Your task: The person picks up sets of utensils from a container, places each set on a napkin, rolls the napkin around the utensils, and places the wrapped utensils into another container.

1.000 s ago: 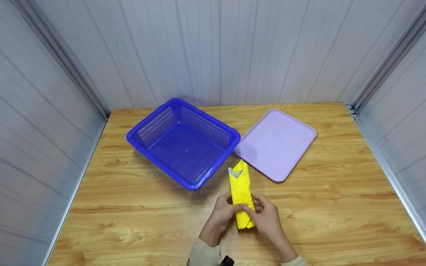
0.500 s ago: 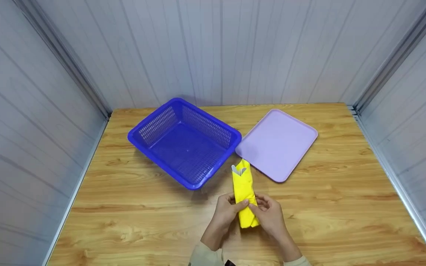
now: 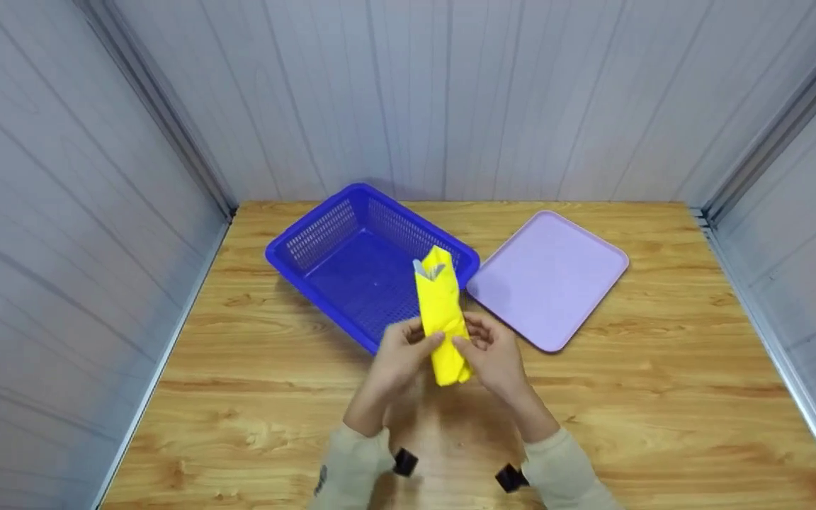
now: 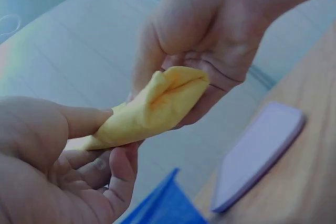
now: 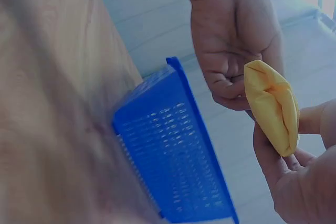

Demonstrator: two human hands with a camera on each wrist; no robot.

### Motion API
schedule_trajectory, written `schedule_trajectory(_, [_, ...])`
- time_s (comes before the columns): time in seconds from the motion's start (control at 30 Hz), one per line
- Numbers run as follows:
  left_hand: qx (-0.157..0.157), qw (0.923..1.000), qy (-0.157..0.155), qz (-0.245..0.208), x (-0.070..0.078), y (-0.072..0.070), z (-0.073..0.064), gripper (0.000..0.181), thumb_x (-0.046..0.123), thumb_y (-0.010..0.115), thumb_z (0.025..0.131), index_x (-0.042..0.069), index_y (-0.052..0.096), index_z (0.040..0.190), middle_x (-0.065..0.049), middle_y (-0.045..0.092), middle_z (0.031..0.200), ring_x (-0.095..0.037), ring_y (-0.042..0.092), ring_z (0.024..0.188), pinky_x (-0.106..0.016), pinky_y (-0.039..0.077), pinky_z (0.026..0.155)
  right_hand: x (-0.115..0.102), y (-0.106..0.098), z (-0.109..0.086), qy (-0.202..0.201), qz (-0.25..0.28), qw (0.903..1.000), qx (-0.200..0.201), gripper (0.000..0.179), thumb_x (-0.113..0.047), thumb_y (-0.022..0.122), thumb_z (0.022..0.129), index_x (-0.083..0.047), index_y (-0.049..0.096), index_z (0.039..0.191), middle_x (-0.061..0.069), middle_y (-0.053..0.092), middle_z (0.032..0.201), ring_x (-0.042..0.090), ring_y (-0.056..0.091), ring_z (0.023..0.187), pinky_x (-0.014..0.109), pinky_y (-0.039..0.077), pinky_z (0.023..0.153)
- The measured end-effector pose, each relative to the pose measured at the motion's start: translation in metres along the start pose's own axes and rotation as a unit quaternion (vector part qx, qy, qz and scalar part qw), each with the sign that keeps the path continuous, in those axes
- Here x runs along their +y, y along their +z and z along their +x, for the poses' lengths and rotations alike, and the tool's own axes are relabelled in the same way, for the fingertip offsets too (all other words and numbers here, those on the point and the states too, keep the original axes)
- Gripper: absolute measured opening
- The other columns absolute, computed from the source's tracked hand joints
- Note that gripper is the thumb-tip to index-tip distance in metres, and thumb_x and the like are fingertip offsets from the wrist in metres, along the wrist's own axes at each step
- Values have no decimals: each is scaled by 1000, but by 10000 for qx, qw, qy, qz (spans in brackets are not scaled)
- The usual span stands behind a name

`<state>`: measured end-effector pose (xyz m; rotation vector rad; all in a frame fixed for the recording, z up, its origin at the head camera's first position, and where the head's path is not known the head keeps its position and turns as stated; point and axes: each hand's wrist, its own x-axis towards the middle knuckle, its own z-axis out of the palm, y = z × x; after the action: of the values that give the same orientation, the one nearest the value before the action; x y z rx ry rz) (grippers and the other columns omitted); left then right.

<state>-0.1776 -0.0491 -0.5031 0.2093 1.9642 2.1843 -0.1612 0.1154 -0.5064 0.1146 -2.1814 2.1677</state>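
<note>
A folded yellow cloth bundle (image 3: 440, 304), with grey flat ends poking out of its far end, is held up in front of me. In the head view it overlaps the near right side of the blue basket (image 3: 323, 308). My left hand (image 3: 401, 350) grips its left edge, thumb on top and fingers beneath. On the other edge my right hand (image 3: 496, 358) pinches it in the same way. Both wrist views show the near end of the yellow cloth bundle (image 5: 273, 111) as soft folds. What lies wrapped inside is hidden.
Right of the basket a flat lilac tray (image 3: 550, 280) lies on the wooden table (image 3: 252, 425), close to the basket's corner. Pale panelled walls (image 3: 415, 99) enclose the table at the back and both sides.
Both hands have lifted the yellow cloth bundle and carried it forward and left, from in front of the basket to over its near right side. The grip looks the same.
</note>
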Motion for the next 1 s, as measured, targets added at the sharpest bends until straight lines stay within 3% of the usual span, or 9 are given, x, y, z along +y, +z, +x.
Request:
schedule_trajectory(0.1, [227,9985,-180,473,18,-22,21,40,0,65,90,-11,53,127,-20,67,101,-24,66,89,-35,55,79,-9,18,28,37,-75,10000,-32,34,5,67,86,11,60,119,22,66,105,28,65,92,32,57,75])
schedule_trajectory(0.23, [696,9895,-784,990,36,-50,55,60,3,70,88,-1,40,139,-19,66,103,-26,66,91,-36,55,79,-13,41,71,410,-566,9975,-85,37,1,68,87,6,59,122,19,67,101,26,66,84,32,57,70])
schedule_trajectory(0.4, [810,9741,-1517,1470,37,-77,91,60,1,66,89,-1,34,140,-20,56,117,-28,62,98,-38,53,86,-1,64,114,804,-1545,9842,-306,47,-2,66,87,1,46,129,19,65,99,27,65,82,33,56,66])
schedule_trajectory(0.53, [849,9613,-1971,1730,25,-90,106,64,-6,62,87,2,30,142,-18,47,124,-27,56,100,-36,52,88,13,80,132,933,-2438,9639,-532,44,-1,62,81,1,46,122,19,61,101,27,60,88,34,54,72])
schedule_trajectory(0.67, [1033,9408,-2293,2272,10,-94,111,76,-14,61,80,7,31,146,-16,48,123,-26,53,97,-34,53,81,25,91,138,1176,-3289,9325,-916,44,-3,60,78,3,47,119,17,58,101,28,56,89,34,51,74])
schedule_trajectory(0.83, [1059,9161,-2138,3224,-4,-91,113,76,-11,63,74,4,38,145,-15,53,122,-25,51,97,-34,51,83,32,98,139,1683,-3978,8939,-1201,57,-9,60,81,4,40,134,13,55,102,28,55,89,34,50,74])
schedule_trajectory(1.0, [1108,9029,-1968,3656,-14,-88,115,61,-7,65,73,-1,50,131,-16,59,112,-27,54,96,-37,50,85,31,100,143,1993,-4196,8742,-1411,50,-10,60,83,2,44,129,13,56,101,27,56,89,37,50,77])
